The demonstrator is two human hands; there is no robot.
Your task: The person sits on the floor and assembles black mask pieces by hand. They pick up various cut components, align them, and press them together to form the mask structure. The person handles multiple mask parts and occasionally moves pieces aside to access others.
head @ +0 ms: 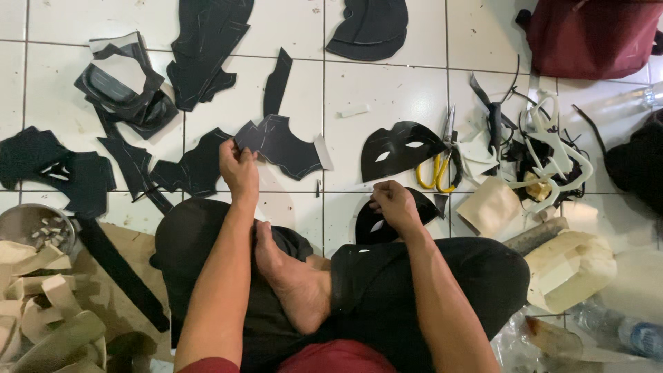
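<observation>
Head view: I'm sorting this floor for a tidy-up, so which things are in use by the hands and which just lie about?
In hand:
left hand grips the black cut piece
right hand rests on the lower black mask

Lying about:
second black mask
yellow-handled scissors
dark red bag
metal bowl
black offcuts

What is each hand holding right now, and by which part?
Left hand pinches the black cut-out piece at its left edge. Right hand rests on a black mask; whether it grips it cannot be told.
</observation>
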